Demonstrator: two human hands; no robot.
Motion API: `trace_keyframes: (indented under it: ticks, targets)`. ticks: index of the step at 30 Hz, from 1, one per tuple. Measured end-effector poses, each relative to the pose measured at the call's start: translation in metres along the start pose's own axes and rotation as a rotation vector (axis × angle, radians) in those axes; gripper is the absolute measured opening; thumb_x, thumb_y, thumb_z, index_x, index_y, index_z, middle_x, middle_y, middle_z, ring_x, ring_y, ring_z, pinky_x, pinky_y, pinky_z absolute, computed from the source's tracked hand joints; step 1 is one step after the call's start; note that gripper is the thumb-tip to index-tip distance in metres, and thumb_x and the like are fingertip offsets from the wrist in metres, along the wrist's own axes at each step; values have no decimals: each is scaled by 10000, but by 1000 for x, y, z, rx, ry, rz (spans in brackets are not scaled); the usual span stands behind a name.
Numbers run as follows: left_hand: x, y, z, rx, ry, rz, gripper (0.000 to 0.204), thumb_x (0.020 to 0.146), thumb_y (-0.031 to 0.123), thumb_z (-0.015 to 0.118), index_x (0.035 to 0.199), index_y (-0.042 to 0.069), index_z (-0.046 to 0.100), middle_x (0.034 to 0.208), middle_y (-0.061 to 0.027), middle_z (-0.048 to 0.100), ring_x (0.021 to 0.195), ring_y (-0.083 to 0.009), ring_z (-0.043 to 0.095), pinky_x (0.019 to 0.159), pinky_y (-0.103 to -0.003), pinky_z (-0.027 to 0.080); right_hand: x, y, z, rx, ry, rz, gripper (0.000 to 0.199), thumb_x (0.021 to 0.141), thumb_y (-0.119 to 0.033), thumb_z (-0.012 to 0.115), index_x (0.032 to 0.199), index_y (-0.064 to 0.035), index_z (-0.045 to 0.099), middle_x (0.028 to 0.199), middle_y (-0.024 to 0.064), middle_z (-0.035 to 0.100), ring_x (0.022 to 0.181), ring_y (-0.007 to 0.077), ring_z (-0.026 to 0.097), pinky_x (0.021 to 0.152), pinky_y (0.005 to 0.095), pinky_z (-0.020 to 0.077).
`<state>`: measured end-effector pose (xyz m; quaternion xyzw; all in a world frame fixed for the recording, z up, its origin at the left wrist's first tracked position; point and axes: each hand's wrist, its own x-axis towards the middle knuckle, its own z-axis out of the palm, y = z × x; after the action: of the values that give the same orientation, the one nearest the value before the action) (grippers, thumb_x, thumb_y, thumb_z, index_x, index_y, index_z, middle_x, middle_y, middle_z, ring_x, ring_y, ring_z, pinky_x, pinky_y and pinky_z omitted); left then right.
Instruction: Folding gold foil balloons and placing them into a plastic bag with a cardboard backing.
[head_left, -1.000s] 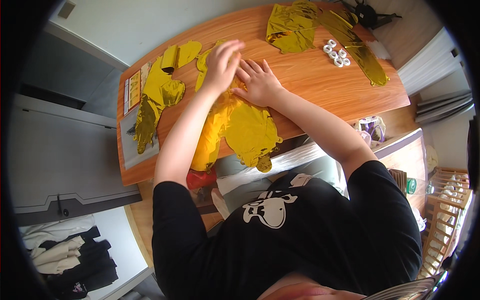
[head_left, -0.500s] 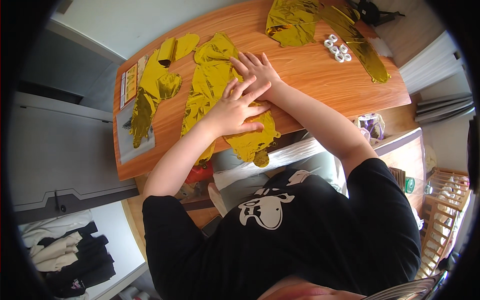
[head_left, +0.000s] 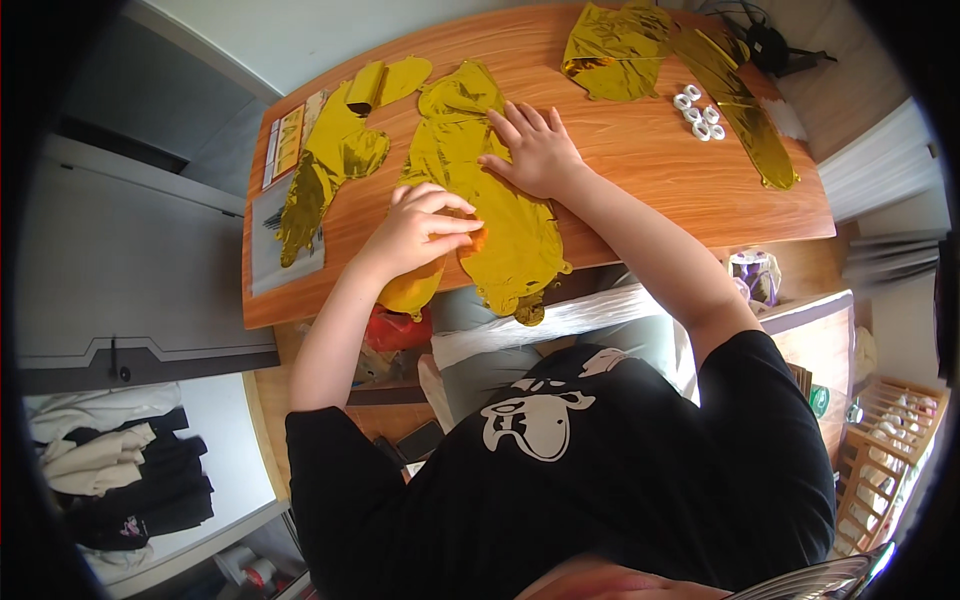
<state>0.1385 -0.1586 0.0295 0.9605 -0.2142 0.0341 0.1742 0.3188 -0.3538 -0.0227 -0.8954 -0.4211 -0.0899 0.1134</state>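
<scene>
A flat, wrinkled gold foil balloon (head_left: 515,245) lies on the wooden table, its near end reaching over the front edge. My right hand (head_left: 535,155) rests on its right side, palm down with the fingers spread. Over the balloon's left part is my left hand (head_left: 425,230), its fingers stretched out loosely and pointing right. I cannot tell whether the left fingertips touch the foil. Another gold foil balloon (head_left: 320,165) lies to the left, partly rolled at its far end. More gold foil pieces, a wide one (head_left: 615,55) and a long one (head_left: 740,105), lie at the far right.
Several small white rolls (head_left: 692,100) sit beside the long foil piece on the table (head_left: 640,165). A black device (head_left: 770,48) with a cable stands in the far right corner. Printed packaging (head_left: 285,145) and a clear sleeve (head_left: 275,250) lie at the left edge.
My left hand has moved left and away from my right hand, off the middle of the balloon. The right hand stays on the foil. The whole view has shifted slightly.
</scene>
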Motion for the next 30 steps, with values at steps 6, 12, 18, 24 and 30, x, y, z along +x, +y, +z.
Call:
trace_keyframes:
  ticks: [6,12,18,24,30]
  targets:
    - [-7,12,8,6,29,-34,362,805,336,838,1163,293,807,1332,-7,609,1202,-205,558,1070,-417,337,0,1,0,3,-23,11,835,1008,-687,402,1622,-134,283,1658,153,322,1550,321,260,1249,573,190]
    - [-2,9,13,-2,92,-29,308,829,295,825,1132,243,818,1232,-28,665,1108,-215,601,1010,-393,413,1,0,-3,1,-53,23,840,1008,-694,394,1629,-142,270,1663,150,316,1553,317,256,1252,570,184]
    - [6,-3,9,-666,144,-16,344,890,-12,669,1216,70,743,1282,-93,674,1194,-227,626,1045,-355,483,2,-3,-6,20,-59,25,846,1008,-704,379,1632,-145,262,1668,147,309,1554,319,253,1255,565,177]
    - [16,21,-2,-109,-117,115,529,798,-100,559,1218,160,751,1287,-51,693,1186,-254,639,1071,-376,466,1,-2,-6,6,-62,27,854,1011,-710,355,1633,-134,256,1672,151,298,1552,324,258,1254,565,179]
    - [31,32,-22,92,-169,151,272,809,84,641,996,201,800,1074,39,729,1043,-179,658,953,-370,480,1,-2,-5,-4,-47,21,859,1009,-713,355,1635,-134,251,1674,149,295,1554,323,253,1257,562,175]
